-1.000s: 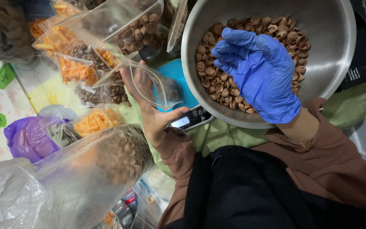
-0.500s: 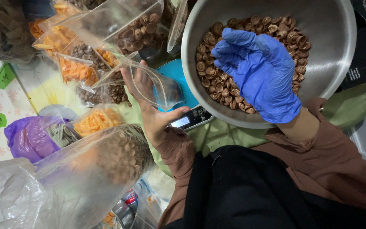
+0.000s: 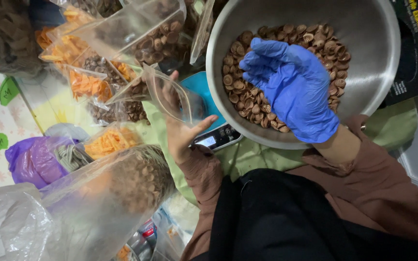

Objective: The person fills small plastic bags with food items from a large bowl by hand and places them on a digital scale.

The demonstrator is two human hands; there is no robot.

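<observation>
My right hand (image 3: 291, 87), in a blue glove, rests palm down on a heap of brown spiral snacks (image 3: 335, 48) inside a large steel bowl (image 3: 368, 24), fingers curled into the pile. My bare left hand (image 3: 182, 130) holds a small clear plastic bag (image 3: 170, 96) by its mouth, tilted over a blue kitchen scale (image 3: 211, 137). The bag looks empty. The bowl sits partly over the scale.
Several clear bags of orange and brown snacks (image 3: 93, 82) lie at the left. A big bag of brown snacks (image 3: 131, 179) and a purple bag (image 3: 30, 159) sit near my left arm. A black glove box (image 3: 417, 53) stands at the right, on a green cloth (image 3: 393, 125).
My left hand has shifted slightly right and up with the bag. The right hand stays on the snacks in the bowl.
</observation>
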